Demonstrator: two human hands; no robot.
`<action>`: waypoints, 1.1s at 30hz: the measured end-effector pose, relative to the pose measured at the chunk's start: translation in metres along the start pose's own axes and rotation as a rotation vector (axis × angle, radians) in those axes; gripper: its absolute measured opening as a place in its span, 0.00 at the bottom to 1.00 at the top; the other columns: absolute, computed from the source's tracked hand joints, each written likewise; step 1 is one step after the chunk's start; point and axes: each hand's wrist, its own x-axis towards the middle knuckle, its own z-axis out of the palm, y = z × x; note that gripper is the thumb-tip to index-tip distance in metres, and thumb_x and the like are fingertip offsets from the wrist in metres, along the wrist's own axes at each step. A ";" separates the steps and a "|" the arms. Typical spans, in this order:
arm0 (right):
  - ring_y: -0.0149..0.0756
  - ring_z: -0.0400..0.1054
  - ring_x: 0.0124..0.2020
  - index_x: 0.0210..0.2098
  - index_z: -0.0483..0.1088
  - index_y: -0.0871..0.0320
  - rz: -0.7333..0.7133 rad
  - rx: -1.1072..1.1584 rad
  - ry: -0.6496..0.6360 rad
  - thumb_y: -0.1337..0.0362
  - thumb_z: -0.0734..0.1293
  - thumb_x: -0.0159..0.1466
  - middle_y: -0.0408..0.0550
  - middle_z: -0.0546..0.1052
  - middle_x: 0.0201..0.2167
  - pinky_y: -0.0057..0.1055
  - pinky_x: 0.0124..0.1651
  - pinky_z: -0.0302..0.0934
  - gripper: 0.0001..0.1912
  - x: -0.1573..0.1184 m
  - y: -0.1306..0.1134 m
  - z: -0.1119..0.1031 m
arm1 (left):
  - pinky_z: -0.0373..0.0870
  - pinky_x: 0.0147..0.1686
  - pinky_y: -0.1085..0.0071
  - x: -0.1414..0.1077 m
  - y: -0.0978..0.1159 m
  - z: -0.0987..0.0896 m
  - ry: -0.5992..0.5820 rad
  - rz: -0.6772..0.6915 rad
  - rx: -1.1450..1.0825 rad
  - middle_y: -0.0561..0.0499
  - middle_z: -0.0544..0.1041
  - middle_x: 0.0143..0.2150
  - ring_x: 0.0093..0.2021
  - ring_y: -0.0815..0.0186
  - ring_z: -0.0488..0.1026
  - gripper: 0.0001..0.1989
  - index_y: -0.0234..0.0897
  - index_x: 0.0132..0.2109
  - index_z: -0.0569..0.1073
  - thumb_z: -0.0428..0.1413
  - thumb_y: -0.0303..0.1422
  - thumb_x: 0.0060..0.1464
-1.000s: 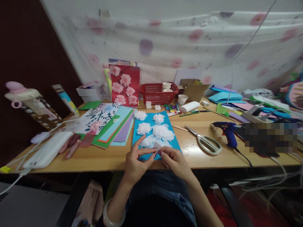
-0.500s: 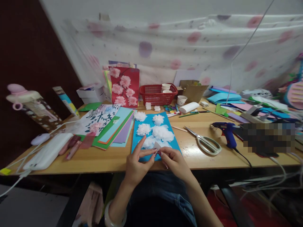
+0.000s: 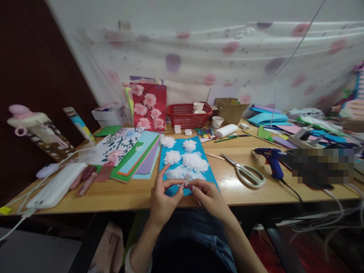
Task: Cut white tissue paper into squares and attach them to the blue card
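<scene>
Between their fingertips, my left hand (image 3: 165,195) and my right hand (image 3: 207,195) pinch a small piece of white tissue paper (image 3: 187,177). Both hands are over the lower part of a blue sheet (image 3: 211,178) at the table's front edge. White tissue flowers, one of them (image 3: 172,157) at the left, sit on the upper part of the sheet. Looser white tissue (image 3: 195,162) lies below and right of them, partly behind my fingers. My left index finger points upward, apart from the pinch.
Scissors (image 3: 245,172) and a blue glue gun (image 3: 271,161) lie to the right. Coloured paper sheets (image 3: 145,167) are at the left. Behind stand a red card with pink flowers (image 3: 149,108), a red basket (image 3: 187,117) and a paper cup (image 3: 217,122). A bottle (image 3: 40,127) is far left.
The tissue piece between my fingertips looks smaller and more folded, and my fingertips have shifted slightly left. The view has tilted slightly.
</scene>
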 end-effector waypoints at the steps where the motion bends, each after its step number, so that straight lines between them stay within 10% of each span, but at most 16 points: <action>1: 0.27 0.52 0.17 0.37 0.74 0.62 -0.005 -0.006 0.001 0.53 0.64 0.65 0.36 0.62 0.16 0.26 0.21 0.45 0.17 0.000 0.000 0.000 | 0.73 0.52 0.65 0.000 0.000 0.000 -0.004 0.000 0.008 0.52 0.85 0.37 0.42 0.62 0.82 0.34 0.38 0.64 0.59 0.61 0.28 0.51; 33: 0.28 0.53 0.19 0.33 0.70 0.59 -0.035 -0.013 -0.029 0.58 0.62 0.65 0.36 0.62 0.17 0.26 0.23 0.47 0.11 0.000 0.002 -0.004 | 0.75 0.42 0.66 0.007 0.005 0.001 -0.104 -0.152 -0.170 0.50 0.82 0.35 0.35 0.64 0.80 0.35 0.36 0.62 0.56 0.61 0.30 0.50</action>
